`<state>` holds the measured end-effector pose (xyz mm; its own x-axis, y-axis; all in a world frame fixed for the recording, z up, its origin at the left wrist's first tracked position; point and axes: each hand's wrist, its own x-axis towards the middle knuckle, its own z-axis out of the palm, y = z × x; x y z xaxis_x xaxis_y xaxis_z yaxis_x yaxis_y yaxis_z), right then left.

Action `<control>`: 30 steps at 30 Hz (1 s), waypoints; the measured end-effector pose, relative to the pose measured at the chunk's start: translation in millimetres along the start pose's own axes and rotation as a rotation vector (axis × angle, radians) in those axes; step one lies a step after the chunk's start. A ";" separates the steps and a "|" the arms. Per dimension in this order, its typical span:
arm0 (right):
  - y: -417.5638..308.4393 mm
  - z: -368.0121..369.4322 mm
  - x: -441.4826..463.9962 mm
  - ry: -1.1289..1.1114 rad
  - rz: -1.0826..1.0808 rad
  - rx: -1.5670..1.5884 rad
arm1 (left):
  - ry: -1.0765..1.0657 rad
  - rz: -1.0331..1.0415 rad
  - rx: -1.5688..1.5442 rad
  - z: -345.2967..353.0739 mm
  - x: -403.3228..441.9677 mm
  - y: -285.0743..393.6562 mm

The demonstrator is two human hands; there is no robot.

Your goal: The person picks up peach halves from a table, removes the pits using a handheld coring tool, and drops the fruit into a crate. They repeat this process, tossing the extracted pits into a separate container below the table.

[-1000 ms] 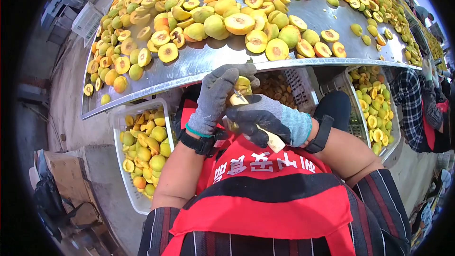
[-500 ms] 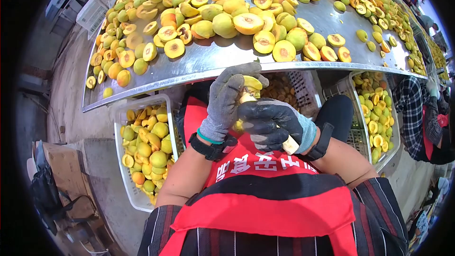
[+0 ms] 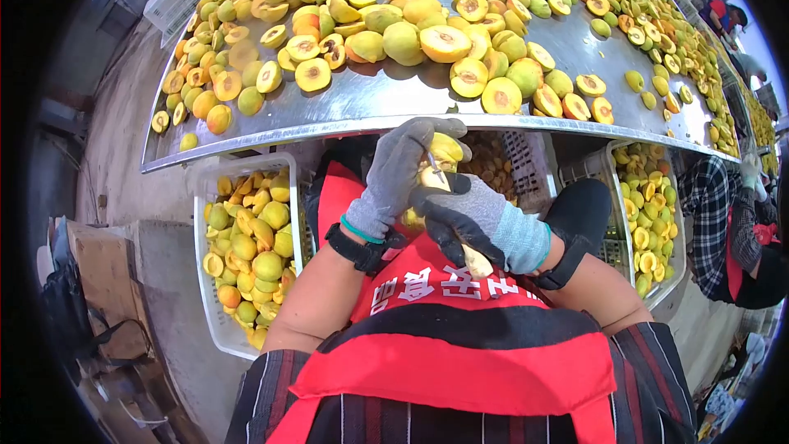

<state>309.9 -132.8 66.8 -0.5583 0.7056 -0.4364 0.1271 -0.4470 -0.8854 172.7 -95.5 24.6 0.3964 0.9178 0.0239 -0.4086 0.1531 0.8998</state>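
My left hand [image 3: 393, 177], in a grey glove with dark palm and fingers, is closed around a yellow peach half [image 3: 446, 148] just below the table edge. In my right hand [image 3: 485, 218], also gloved, is a small pitting knife with a pale handle [image 3: 476, 262]. The handle's butt sticks out below my fingers. Its thin metal end meets the peach half, but fingers hide how deep it sits. Both hands are close together in front of the red apron [image 3: 460, 353].
A metal table [image 3: 345, 107] carries many whole and halved peaches [image 3: 403, 43]. White crates of peach pieces stand below it, one at left [image 3: 205, 279] and one at right [image 3: 682, 238]. A bin of pits [image 3: 491, 156] lies under the edge. Another person [image 3: 715, 222] sits at far right.
My right hand has turned, and the knife's handle end has swung left and slightly down. The left hand still holds the peach half. The view has shifted slightly.
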 end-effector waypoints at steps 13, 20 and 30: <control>-0.7 -5.0 -5.1 -0.219 0.108 0.848 | 0.020 0.112 -0.062 0.3 8.1 -12.0; 6.6 -12.9 -2.5 0.048 -0.150 0.427 | 0.323 0.141 -0.440 1.2 10.4 -21.0; 7.5 -25.2 -5.6 0.120 -0.119 0.236 | 0.277 0.036 -0.350 -26.9 -16.2 1.7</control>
<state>334.6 -126.3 58.6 -0.4550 0.8146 -0.3596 -0.1356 -0.4625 -0.8762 143.5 -100.3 14.0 0.1611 0.9810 -0.1079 -0.6907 0.1901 0.6977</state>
